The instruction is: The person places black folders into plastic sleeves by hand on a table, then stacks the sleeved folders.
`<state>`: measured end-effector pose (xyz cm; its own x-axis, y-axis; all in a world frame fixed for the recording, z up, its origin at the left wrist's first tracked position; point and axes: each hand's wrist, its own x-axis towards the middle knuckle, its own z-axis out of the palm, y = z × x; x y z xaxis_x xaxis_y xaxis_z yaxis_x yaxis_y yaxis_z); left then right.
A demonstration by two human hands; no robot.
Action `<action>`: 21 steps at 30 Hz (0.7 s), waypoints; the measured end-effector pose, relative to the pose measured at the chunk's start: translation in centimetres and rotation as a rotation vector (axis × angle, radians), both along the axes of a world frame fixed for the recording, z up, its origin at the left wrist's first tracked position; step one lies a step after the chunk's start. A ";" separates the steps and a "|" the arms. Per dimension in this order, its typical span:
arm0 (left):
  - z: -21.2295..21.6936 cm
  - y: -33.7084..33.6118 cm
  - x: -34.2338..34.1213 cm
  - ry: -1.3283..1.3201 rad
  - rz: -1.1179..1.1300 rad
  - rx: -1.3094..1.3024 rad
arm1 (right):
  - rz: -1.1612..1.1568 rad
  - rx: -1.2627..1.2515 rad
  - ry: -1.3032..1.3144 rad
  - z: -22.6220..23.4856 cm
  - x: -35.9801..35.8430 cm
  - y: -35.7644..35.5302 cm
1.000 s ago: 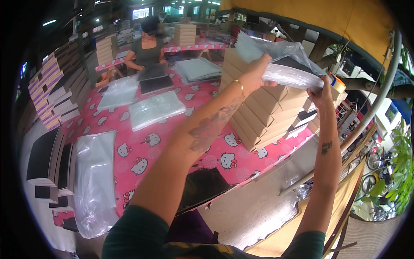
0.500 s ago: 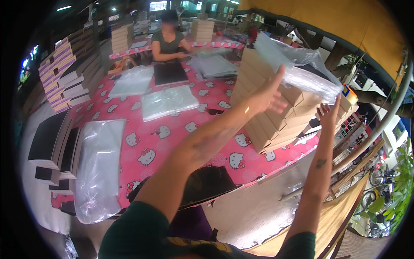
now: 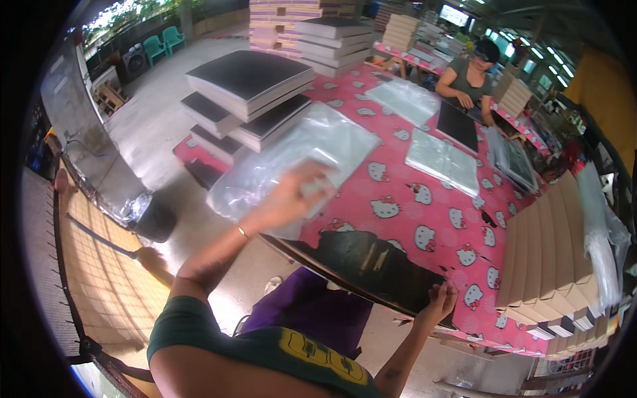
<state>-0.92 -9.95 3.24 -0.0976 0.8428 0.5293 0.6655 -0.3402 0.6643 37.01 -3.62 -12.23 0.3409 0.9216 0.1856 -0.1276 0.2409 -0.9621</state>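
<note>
My left hand (image 3: 292, 196), blurred by motion, reaches over a stack of clear plastic bags (image 3: 338, 136) at the left part of the table, its fingers apart. Whether it touches the bags I cannot tell. At the table's near edge is my right hand (image 3: 438, 302), fingers loosely bent, nothing seen in it. A worn black patch (image 3: 371, 262) of the tabletop shows beside it. Thick books with black covers (image 3: 249, 76) are piled left of the bags. Farther back lie another stack of clear bags (image 3: 441, 162) and a black flat cover or book (image 3: 458, 129).
A pink patterned cloth (image 3: 385, 209) covers the table. Brown cardboard boxes (image 3: 547, 245) stand stacked at the right, with plastic film (image 3: 600, 239) over them. Across the table a co-worker (image 3: 468, 79) has their hands near plastic-wrapped items (image 3: 511, 159). A grey pillar (image 3: 96, 139) stands left.
The view has swung left. Both my hands have left the plastic on the box stack; the left is now over the bags at the left, the right at the table's near edge.
</note>
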 end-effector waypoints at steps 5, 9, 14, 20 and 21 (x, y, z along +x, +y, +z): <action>-0.2 0.0 -13.1 -0.657 0.425 0.117 | 0.116 -0.055 0.060 -0.6 -4.5 -0.9; -0.1 1.0 -24.2 -0.631 0.862 0.308 | 0.263 -0.125 0.051 -0.2 -8.1 -0.9; 0.7 3.0 -28.2 -0.903 0.944 0.254 | 0.861 -0.160 0.171 8.3 -20.8 3.9; 0.4 2.0 -32.3 -1.250 0.591 0.306 | 1.307 -0.602 0.374 12.7 -45.9 12.7; 0.0 2.0 -33.2 -1.231 0.565 0.352 | 1.280 -0.627 0.370 13.5 -48.8 12.8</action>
<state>-34.17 -7.97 3.24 -0.9259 0.3766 0.0302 -0.1733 -0.4944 0.8518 -11.80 9.14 1.26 -0.8124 0.5203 -0.2634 -0.1845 -0.6578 -0.7303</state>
